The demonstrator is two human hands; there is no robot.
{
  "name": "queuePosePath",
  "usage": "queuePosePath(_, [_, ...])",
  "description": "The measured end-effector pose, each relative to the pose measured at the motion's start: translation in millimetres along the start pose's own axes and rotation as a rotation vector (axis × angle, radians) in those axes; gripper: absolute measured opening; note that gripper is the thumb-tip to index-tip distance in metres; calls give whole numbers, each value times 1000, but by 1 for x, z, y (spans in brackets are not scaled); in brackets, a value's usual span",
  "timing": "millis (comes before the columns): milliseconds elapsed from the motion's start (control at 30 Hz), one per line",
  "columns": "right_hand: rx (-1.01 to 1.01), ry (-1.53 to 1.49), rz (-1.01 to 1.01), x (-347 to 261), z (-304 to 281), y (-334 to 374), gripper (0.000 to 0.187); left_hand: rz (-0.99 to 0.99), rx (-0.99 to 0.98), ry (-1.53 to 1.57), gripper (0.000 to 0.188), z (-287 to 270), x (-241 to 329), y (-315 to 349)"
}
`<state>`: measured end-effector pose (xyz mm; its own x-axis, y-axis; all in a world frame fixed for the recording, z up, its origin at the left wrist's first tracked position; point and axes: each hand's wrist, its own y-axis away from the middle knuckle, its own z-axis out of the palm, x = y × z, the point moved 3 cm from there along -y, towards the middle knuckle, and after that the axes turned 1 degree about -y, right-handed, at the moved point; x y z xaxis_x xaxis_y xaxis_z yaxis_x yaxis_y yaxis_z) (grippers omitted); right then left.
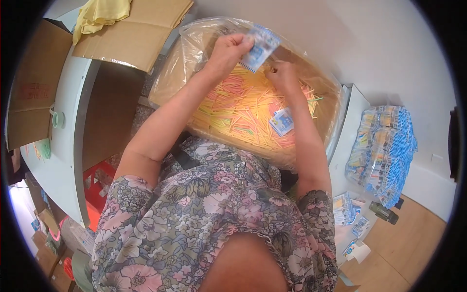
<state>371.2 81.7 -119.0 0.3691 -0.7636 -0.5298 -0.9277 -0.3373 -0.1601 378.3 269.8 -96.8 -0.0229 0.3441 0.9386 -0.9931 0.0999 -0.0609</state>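
Note:
Above a cardboard box [311, 63] lined with clear plastic, my left hand [226, 54] pinches the edge of a small blue-and-white plastic packet [261, 47] between thumb and fingers. My right hand [286, 78] is just right of and below the packet, its fingers curled together. What they hold, if anything, is too small to make out. Under both hands, a heap of thin sticks [233, 114] in yellow, pink, orange and some green fills the box. A second blue-and-white packet [281, 121] lies on the sticks beside my right forearm.
On the right, a clear bag of blue-edged packets [382, 151] stands above loose packets [343, 209] and a dark green object [383, 212]. To the left are a white table [68, 160], a yellow cloth [99, 17] on a cardboard flap [131, 36], and something red [97, 182] below.

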Motion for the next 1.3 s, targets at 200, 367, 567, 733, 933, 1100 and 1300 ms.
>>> queuePosePath(200, [-80,-712,389,-17,-35,16,12,-289,-649,-385,19,30,-10,32])
queuePosePath(367, [-177,-793,392,-29,-38,32,14,-240,-775,-259,19,39,-11,43])
queuePosePath(567, [156,-615,401,-45,-38,41,21,-50,-671,-402,18,44,-20,46])
queuePosePath(733, [250,-355,270,-59,-36,37,26,80,-772,-558,18,45,-24,47])
queuePosePath(933, [151,-260,492,-41,-73,84,21,-146,-619,-324,16,38,-24,42])
queuePosePath(1100, [-299,-78,313,-50,-37,152,24,-164,-594,-112,12,33,-24,37])
queuePosePath(1300, [124,-367,427,-58,-92,112,19,-169,-599,-122,15,35,-18,40])
